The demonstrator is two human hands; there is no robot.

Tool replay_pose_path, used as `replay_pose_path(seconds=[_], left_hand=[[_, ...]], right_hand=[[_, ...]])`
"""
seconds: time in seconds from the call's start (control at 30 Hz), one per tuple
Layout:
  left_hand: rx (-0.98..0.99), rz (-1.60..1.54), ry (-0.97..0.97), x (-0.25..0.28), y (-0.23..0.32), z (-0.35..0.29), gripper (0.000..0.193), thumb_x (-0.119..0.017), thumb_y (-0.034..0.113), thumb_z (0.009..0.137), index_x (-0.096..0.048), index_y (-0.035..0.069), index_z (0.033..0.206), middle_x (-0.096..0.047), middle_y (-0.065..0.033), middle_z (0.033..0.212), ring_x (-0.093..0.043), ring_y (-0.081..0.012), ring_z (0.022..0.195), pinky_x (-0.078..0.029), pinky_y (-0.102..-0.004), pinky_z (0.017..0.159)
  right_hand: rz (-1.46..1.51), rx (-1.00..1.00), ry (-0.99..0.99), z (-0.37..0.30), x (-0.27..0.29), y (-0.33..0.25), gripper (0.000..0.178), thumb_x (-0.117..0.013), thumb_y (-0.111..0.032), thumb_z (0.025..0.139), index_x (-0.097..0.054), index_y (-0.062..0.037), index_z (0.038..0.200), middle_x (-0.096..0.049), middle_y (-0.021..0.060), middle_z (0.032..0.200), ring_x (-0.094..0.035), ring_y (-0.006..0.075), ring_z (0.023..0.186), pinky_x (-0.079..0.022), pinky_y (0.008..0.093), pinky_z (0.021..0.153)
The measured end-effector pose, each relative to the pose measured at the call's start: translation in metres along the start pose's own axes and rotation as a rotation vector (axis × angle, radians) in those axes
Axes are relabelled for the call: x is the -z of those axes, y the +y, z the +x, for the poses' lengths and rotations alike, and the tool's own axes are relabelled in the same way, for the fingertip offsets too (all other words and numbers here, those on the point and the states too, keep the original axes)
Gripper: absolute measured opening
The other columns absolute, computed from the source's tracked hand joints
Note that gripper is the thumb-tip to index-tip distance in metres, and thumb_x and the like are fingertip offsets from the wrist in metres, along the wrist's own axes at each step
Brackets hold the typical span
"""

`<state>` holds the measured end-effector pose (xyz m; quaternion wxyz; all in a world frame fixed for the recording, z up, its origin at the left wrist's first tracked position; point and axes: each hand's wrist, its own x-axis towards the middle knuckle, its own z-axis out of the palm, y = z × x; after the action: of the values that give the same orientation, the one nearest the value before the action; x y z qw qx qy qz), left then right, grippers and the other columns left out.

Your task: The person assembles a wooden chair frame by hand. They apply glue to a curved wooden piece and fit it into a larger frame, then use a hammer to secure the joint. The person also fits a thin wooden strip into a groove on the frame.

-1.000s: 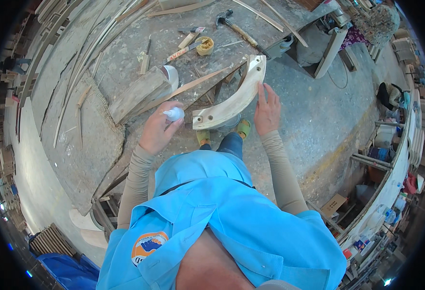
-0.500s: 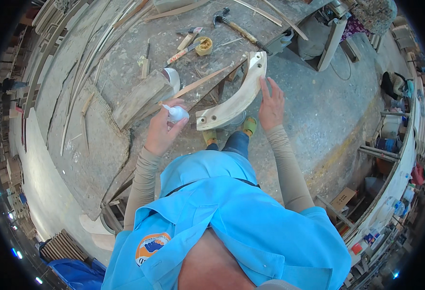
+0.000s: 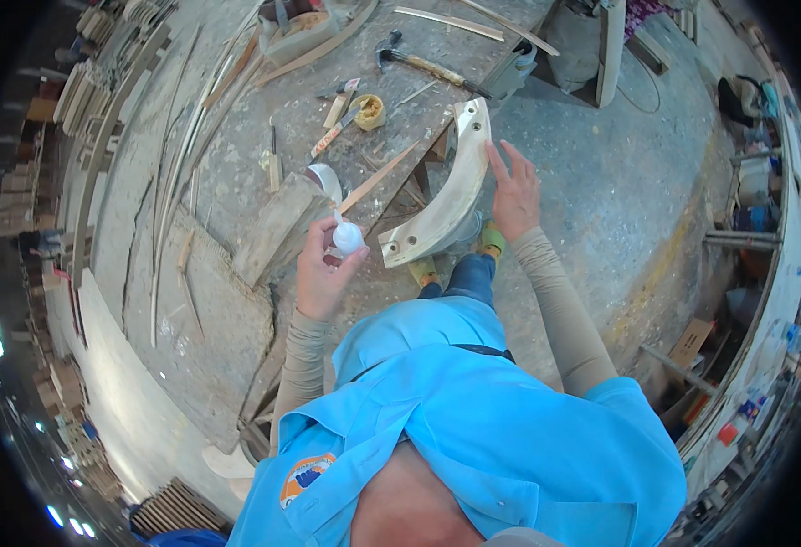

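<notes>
curved wood pc (image 3: 460,196) sits at the edge of the workbench (image 3: 209,246), jutting out past it over the floor (image 3: 592,228); pale face up, 2 dark holes nr each end. can't tell what props it underneath.

right hand (image 3: 514,191) is open, fingers loosely spread, nothing gripped. index tip is right at the outer edge of the wood pc, upper half; can't tell if it's touching or just off it. left hand (image 3: 321,278) is closed w/ thumb + fingers round a small white squeeze bottle (image 3: 349,239), nozzle pointing up & away from the body. bottle is left of the wood pc's lower end, not touching it. hands are well apart, w/ the wood pc btwn them.

on the bench, just beyond the bottle: thin wood strip (image 3: 378,178), then a rough wood block (image 3: 277,228) to the left w/ a white curved band (image 3: 326,182) at its far end. further out, a tub of yellowish paste (image 3: 370,113), a flat-handled tool (image 3: 332,139) leaning to its rim, & a claw hammer (image 3: 432,70) lying on its side. slim wood-handled tool (image 3: 275,169) lies left of the tub.

below, green clogs (image 3: 492,239) on the floor; beige sleeves (image 3: 564,310) & blue shirt (image 3: 492,438) fill the near side.
</notes>
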<state>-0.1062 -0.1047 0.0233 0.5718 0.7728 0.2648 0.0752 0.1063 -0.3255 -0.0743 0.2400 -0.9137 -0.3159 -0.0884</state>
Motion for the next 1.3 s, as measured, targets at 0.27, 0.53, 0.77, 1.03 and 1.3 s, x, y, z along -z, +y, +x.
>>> replay_pose_path(seconds=[0.27, 0.53, 0.77, 1.03, 1.3], left_hand=[[0.012, -0.218, -0.094, -0.004, -0.009, 0.015, 0.04, -0.068, 0.002, 0.084, -0.048, 0.003, 0.118, -0.065, -0.0105, 0.111, -0.062, -0.0138, 0.101, -0.05, -0.0283, 0.087], [0.024, -0.311, -0.162, -0.021, 0.002, 0.034, 0.035, -0.067, 0.005, 0.088, -0.05, 0.001, 0.118, -0.063, -0.0095, 0.111, -0.062, -0.0155, 0.102, -0.047, -0.0301, 0.092], [-0.05, -0.276, -0.181, -0.036, 0.006, 0.042, 0.04, -0.067, 0.022, 0.091, -0.053, 0.002, 0.123, -0.067, -0.007, 0.103, -0.058, -0.0095, 0.084, -0.046, -0.0239, 0.071], [0.018, -0.325, -0.226, -0.043, 0.01, 0.059, 0.032, -0.059, 0.019, 0.096, -0.052, 0.003, 0.123, -0.061, -0.004, 0.095, -0.054, -0.0083, 0.076, -0.045, -0.0232, 0.069], [0.047, -0.502, -0.187, -0.054, 0.0, 0.073, 0.03, -0.054, 0.029, 0.099, -0.048, 0.007, 0.119, -0.056, -0.0029, 0.086, -0.051, -0.0097, 0.073, -0.043, -0.025, 0.067]], right_hand=[[0.073, -0.041, 0.046, -0.007, -0.011, 0.0, 0.071, -0.053, 0.004, 0.078, -0.045, -0.0253, 0.143, -0.047, 0.0089, 0.135, -0.046, 0.0315, 0.122, -0.04, 0.0444, 0.1], [0.049, 0.017, 0.068, -0.022, -0.004, 0.0, 0.073, -0.052, 0.004, 0.075, -0.048, -0.0279, 0.14, -0.046, 0.0066, 0.136, -0.045, 0.029, 0.123, -0.04, 0.0424, 0.101], [-0.064, 0.053, 0.049, -0.016, -0.001, 0.004, 0.068, -0.053, 0.002, 0.078, -0.05, -0.0308, 0.138, -0.042, 0.0063, 0.14, -0.044, 0.028, 0.125, -0.04, 0.0425, 0.102], [-0.029, 0.026, 0.061, -0.018, -0.002, 0.002, 0.068, -0.053, 0.0, 0.079, -0.049, -0.0292, 0.139, -0.043, 0.0063, 0.139, -0.043, 0.028, 0.126, -0.039, 0.0422, 0.102], [0.072, -0.029, 0.068, -0.009, 0.002, -0.001, 0.063, -0.052, -0.001, 0.08, -0.05, -0.0251, 0.139, -0.043, 0.0068, 0.139, -0.043, 0.0285, 0.126, -0.039, 0.0425, 0.102]])
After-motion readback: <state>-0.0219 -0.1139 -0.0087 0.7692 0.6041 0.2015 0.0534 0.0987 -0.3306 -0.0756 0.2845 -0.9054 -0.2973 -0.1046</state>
